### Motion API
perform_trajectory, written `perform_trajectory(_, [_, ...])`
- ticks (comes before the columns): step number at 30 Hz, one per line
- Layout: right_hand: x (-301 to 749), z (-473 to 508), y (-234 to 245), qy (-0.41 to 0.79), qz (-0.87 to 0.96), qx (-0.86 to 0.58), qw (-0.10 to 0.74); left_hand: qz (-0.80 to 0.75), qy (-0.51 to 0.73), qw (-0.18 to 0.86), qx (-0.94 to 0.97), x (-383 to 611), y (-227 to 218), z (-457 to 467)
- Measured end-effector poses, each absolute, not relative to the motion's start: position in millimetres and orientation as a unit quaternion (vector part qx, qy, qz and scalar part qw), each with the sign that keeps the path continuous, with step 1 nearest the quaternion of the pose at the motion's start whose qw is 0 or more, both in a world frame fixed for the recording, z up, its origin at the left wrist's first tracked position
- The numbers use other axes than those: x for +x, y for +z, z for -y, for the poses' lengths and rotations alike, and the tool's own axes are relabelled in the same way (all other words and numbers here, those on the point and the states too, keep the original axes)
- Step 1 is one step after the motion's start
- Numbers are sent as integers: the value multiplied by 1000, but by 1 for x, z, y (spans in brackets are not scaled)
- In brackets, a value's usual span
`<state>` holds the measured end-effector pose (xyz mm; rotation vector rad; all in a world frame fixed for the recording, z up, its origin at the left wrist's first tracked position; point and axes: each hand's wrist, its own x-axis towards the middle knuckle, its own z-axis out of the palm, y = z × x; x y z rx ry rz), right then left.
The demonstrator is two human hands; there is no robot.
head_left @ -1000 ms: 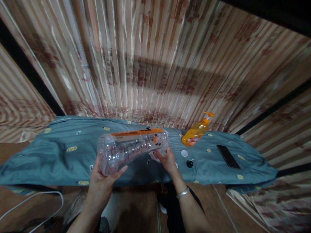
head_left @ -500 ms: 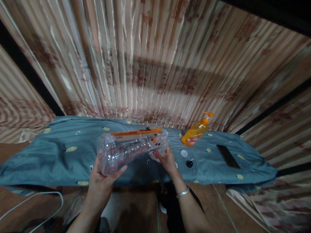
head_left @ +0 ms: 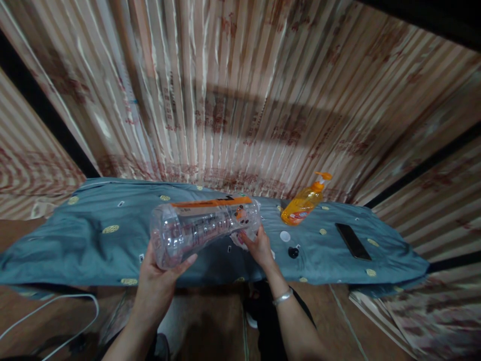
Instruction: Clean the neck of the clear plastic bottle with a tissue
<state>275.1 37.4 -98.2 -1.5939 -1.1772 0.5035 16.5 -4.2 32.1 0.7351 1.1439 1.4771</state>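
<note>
A large clear plastic bottle (head_left: pixel 205 228) with an orange and grey printed label lies sideways between my two hands, above the blue cloth. My left hand (head_left: pixel 160 271) grips its wide base end from below, thumb along the near side. Around the narrower end at the right, my right hand (head_left: pixel 259 247) is closed on the bottle. A pale, crumpled piece (head_left: pixel 239 240) shows by my right fingers; whether it is held or lies on the cloth, I cannot tell. Right of that hand are a white round disc (head_left: pixel 285 236) and a small black cap (head_left: pixel 293 252).
An orange pump bottle (head_left: pixel 302 204) stands at the back right of the cloth-covered surface (head_left: pixel 93 250). A dark phone (head_left: pixel 353 241) lies farther right. Striped curtains (head_left: pixel 240 100) hang behind, with dark frame bars at the sides. A white cable (head_left: pixel 56 301) loops at lower left.
Both hands keep the same grip on the bottle, which has barely shifted. The view has moved very slightly.
</note>
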Motion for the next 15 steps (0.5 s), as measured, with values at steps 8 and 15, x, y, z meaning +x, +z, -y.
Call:
perform_trajectory(8, [274, -37, -95, 230, 493, -644, 538, -457, 620, 547, 328, 11, 20, 3])
perform_trajectory(15, [274, -36, -94, 215, 489, -660, 528, -438, 613, 549, 361, 5, 11, 3])
